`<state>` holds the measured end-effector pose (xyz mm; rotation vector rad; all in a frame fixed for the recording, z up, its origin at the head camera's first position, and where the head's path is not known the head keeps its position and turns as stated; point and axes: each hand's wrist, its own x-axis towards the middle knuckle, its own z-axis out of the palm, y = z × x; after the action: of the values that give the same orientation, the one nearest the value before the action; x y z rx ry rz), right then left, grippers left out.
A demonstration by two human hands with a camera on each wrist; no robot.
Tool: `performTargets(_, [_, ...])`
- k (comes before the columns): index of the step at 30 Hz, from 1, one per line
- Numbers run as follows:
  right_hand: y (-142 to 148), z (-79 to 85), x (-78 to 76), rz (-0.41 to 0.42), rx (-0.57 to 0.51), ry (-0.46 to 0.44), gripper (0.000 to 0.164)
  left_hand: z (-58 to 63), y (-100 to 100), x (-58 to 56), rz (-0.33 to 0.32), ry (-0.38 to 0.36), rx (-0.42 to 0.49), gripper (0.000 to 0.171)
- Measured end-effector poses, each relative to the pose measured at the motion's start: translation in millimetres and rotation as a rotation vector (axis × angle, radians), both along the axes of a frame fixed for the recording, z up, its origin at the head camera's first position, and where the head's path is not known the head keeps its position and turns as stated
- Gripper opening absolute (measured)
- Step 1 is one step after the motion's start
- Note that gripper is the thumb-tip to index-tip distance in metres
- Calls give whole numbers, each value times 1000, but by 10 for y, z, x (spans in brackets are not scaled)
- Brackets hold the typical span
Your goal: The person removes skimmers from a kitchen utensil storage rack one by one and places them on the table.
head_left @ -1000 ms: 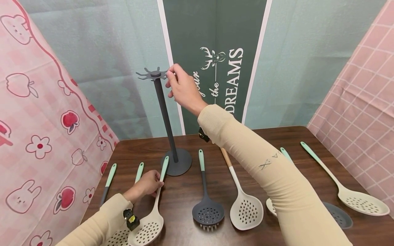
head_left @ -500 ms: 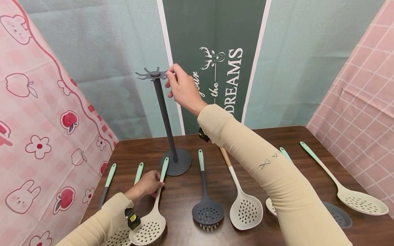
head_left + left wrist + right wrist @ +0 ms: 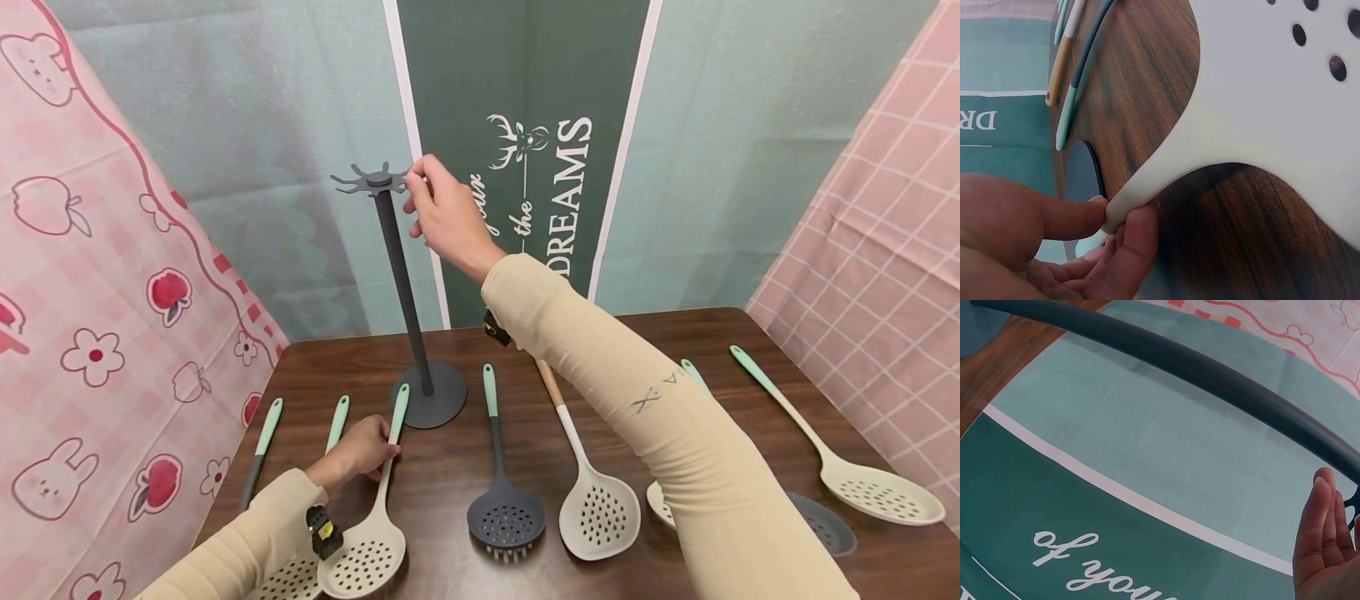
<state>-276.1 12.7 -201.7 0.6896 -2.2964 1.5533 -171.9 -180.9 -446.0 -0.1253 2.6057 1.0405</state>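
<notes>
In the head view my left hand (image 3: 363,448) pinches a white skimmer (image 3: 365,557) by its neck, just below the mint-green grip. The left wrist view shows thumb and fingers around that neck, with the perforated skimmer head (image 3: 1254,106) over the wood. My right hand (image 3: 452,218) is at the top of a dark grey utensil stand (image 3: 403,283), thumb and forefinger pinching one hook of its hook ring (image 3: 367,185). Only part of the right hand (image 3: 1322,544) appears in the right wrist view, beside the stand's pole (image 3: 1210,378).
On the brown table (image 3: 450,467) lie a grey skimmer (image 3: 506,515), a white wooden-handled skimmer (image 3: 600,512) and a long white slotted spoon (image 3: 881,492). Mint handles (image 3: 267,427) show at left; the right sleeve (image 3: 637,408) hides other utensils. Fabric hangs behind and at both sides.
The white skimmer's head has shifted slightly right, and its handle tip has moved slightly left and down. The right hand stays at the hook ring.
</notes>
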Motion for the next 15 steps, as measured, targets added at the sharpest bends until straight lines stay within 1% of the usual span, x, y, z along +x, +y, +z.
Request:
performTargets(6, [-4,-4,-4,-1,2,-1,16,-25,-1,-4,16,4,4,17])
performTargets(15, [3,-1,6,-2,9,5,18,-51,-19,-1,7,20,10,18])
